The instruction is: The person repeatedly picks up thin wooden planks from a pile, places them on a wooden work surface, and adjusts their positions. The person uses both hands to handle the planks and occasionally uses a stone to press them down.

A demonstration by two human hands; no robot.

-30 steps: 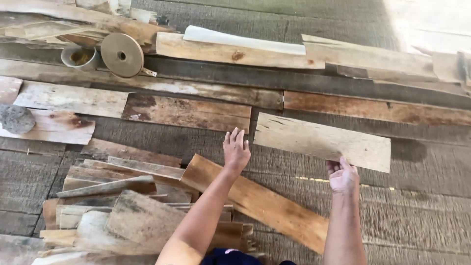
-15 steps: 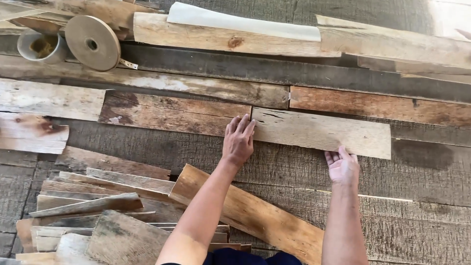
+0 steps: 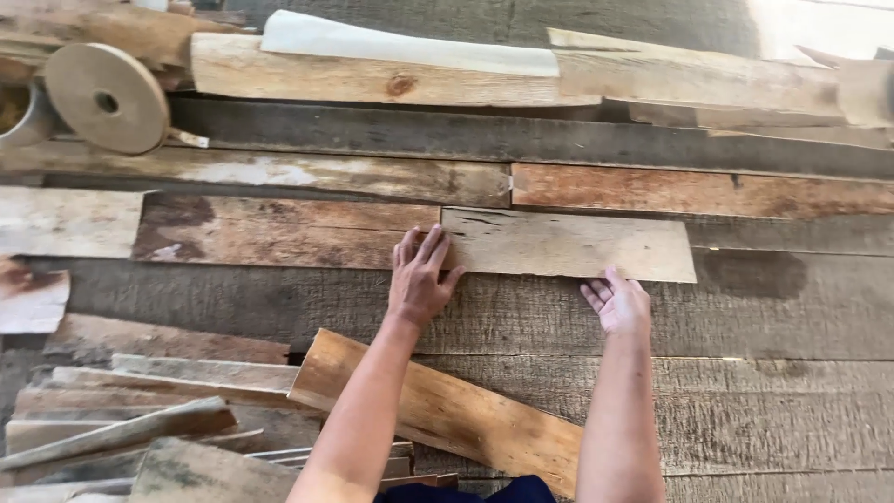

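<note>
Pale tan board (image 3: 568, 244), faint grain. Adjacent plank (image 3: 279, 231): reddish-brown, dark stains. Floor (image 3: 792, 317): weathered grey. Orange-brown plank (image 3: 447, 414). Round disc (image 3: 104, 98): light brown.

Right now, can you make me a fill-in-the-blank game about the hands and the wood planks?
1. The left hand lies flat across the joint between the pale plank and the ____ plank beside it.
2. The right hand touches the pale plank's ____ edge.
3. The tape roll sits at the picture's top ____ corner.
4. The orange-brown plank lies tilted under the ____ forearm.

Missing words: dark brown; near; left; left
</note>
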